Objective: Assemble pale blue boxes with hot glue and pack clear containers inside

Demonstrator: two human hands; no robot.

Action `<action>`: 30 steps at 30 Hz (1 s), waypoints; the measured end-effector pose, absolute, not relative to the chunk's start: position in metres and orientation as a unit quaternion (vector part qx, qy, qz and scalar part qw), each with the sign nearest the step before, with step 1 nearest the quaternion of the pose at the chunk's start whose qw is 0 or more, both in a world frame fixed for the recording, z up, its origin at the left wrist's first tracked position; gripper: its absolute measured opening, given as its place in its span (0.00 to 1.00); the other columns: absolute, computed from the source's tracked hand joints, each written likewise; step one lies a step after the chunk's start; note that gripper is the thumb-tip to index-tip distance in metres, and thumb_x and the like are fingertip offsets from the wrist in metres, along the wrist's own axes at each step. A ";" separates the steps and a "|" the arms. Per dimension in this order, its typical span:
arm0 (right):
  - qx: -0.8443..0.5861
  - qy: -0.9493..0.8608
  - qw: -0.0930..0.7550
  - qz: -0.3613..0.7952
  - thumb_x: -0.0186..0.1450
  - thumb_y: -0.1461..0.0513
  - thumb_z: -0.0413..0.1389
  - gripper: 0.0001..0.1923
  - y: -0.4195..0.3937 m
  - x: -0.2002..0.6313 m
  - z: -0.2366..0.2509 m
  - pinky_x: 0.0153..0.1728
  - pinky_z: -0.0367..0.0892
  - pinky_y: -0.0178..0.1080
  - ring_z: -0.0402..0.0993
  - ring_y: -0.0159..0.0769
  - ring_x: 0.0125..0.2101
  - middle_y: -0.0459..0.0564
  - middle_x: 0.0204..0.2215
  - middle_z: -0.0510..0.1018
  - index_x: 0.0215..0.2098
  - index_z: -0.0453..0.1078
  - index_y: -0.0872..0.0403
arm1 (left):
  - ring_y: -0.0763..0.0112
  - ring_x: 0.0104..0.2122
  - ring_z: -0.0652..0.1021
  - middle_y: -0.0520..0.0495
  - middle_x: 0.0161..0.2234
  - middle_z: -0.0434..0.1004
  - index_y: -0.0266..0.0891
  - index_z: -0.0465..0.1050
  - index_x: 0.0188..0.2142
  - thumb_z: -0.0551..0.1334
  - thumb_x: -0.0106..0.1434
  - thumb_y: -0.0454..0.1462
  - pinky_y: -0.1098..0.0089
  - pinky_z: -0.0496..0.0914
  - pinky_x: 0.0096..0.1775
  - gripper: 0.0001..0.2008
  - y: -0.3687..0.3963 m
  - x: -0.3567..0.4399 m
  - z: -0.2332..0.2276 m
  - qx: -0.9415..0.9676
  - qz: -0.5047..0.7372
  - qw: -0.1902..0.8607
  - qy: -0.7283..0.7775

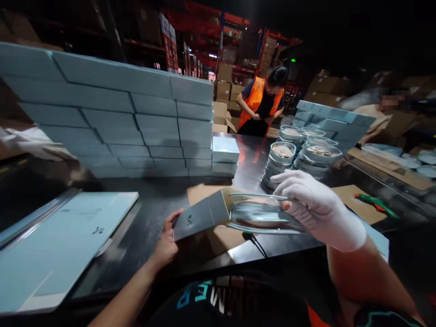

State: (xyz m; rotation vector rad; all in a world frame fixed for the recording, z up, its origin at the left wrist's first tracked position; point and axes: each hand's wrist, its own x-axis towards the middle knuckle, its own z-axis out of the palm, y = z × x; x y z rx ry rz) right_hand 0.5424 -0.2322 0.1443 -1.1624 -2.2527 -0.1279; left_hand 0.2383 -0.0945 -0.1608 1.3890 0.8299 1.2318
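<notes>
My left hand [166,245], bare, grips the closed end of a narrow grey-blue box [200,215] with a small dark mark on its side. The box is tilted, and its open end faces right. My right hand [316,209], in a white glove, holds a pair of clear round glass dishes [260,211] by their far edge. The dishes lie roughly level at the box's mouth, with something brownish between their rims. Whether their left edge is inside the box cannot be told exactly. Motion blurs them slightly.
A wall of pale blue boxes [112,113] stands at the back left. Flat box blanks [68,227] lie at the left. Stacked glass dishes [313,156] stand behind my right hand, near a green tool [374,204] on cardboard. A person in an orange vest [254,102] stands opposite.
</notes>
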 end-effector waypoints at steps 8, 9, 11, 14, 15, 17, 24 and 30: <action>-0.407 -0.799 0.442 0.035 0.78 0.57 0.58 0.09 -0.173 0.511 0.092 0.53 0.78 0.46 0.81 0.41 0.48 0.54 0.47 0.81 0.51 0.77 0.50 | 0.43 0.56 0.84 0.37 0.57 0.80 0.45 0.66 0.59 0.81 0.45 0.44 0.47 0.81 0.55 0.44 -0.114 0.265 -0.195 0.633 0.427 0.538 0.357; -0.413 -0.772 0.481 0.046 0.77 0.52 0.59 0.15 -0.176 0.515 0.078 0.57 0.77 0.48 0.80 0.44 0.54 0.56 0.53 0.80 0.57 0.75 0.49 | 0.42 0.54 0.84 0.38 0.55 0.81 0.45 0.67 0.59 0.81 0.47 0.44 0.46 0.81 0.54 0.43 -0.113 0.263 -0.197 0.645 0.428 0.519 0.362; -0.434 -0.721 0.536 0.067 0.74 0.43 0.60 0.30 -0.182 0.523 0.043 0.63 0.75 0.54 0.76 0.50 0.63 0.58 0.63 0.75 0.68 0.68 0.44 | 0.41 0.49 0.86 0.41 0.51 0.84 0.47 0.67 0.61 0.80 0.48 0.46 0.44 0.83 0.50 0.43 -0.112 0.259 -0.201 0.661 0.447 0.488 0.354; -0.481 -0.714 0.500 0.094 0.74 0.42 0.60 0.40 -0.190 0.523 -0.021 0.66 0.73 0.60 0.72 0.55 0.68 0.61 0.71 0.68 0.78 0.55 0.41 | 0.41 0.45 0.86 0.41 0.52 0.84 0.50 0.63 0.68 0.80 0.49 0.52 0.46 0.85 0.41 0.50 -0.110 0.253 -0.197 0.660 0.506 0.430 0.351; -0.487 -0.721 0.484 0.092 0.75 0.45 0.58 0.38 -0.192 0.520 -0.039 0.68 0.70 0.62 0.70 0.55 0.70 0.61 0.73 0.67 0.79 0.54 0.42 | 0.42 0.47 0.86 0.39 0.54 0.83 0.50 0.62 0.70 0.79 0.50 0.55 0.46 0.85 0.42 0.51 -0.109 0.252 -0.191 0.657 0.531 0.401 0.353; -0.487 -0.726 0.478 0.089 0.76 0.49 0.57 0.36 -0.194 0.508 -0.064 0.73 0.62 0.65 0.64 0.57 0.74 0.62 0.75 0.65 0.78 0.56 0.44 | 0.42 0.55 0.83 0.37 0.57 0.82 0.48 0.68 0.68 0.77 0.53 0.58 0.47 0.83 0.50 0.48 -0.107 0.248 -0.172 0.670 0.566 0.341 0.337; -0.537 -0.578 0.571 0.226 0.72 0.47 0.57 0.21 -0.169 0.468 -0.053 0.61 0.76 0.53 0.81 0.52 0.55 0.58 0.54 0.82 0.54 0.75 0.52 | 0.51 0.50 0.83 0.36 0.50 0.82 0.40 0.81 0.51 0.66 0.67 0.62 0.56 0.81 0.49 0.30 -0.107 0.256 -0.117 0.690 0.597 0.332 0.238; -0.593 -0.539 0.566 0.193 0.67 0.56 0.54 0.23 -0.152 0.476 -0.048 0.42 0.79 0.44 0.80 0.41 0.39 0.53 0.45 0.81 0.59 0.66 0.49 | 0.45 0.62 0.78 0.40 0.49 0.83 0.46 0.80 0.56 0.74 0.59 0.60 0.48 0.74 0.63 0.32 -0.104 0.247 -0.142 0.731 0.557 0.274 0.282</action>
